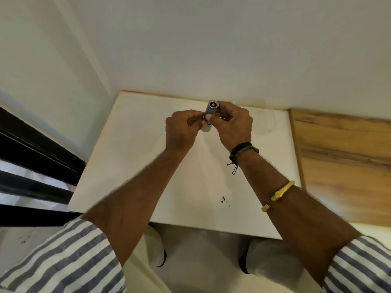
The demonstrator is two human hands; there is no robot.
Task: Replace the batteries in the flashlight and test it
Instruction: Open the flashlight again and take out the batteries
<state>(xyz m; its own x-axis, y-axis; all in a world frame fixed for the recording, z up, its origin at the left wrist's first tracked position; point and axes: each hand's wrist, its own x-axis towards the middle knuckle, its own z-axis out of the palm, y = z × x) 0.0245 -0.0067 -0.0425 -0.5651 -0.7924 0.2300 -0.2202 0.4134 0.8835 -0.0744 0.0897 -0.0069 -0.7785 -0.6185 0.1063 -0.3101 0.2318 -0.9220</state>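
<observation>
A small grey cylindrical flashlight [211, 108] is held above the far part of the white table [137, 166], one round end turned up toward me. My right hand [234, 125] wraps its fingers around the flashlight body from the right. My left hand [182, 130] pinches the lower part of the flashlight from the left with thumb and fingertips. A pale rounded piece [206, 129] shows just under the hands; I cannot tell what it is. No loose batteries are visible.
The white table meets a white wall [211, 49] at the back. A wooden surface [342, 161] adjoins the table on the right. A dark window frame [31, 157] runs along the left. Small dark specks [223, 199] lie on the table near me.
</observation>
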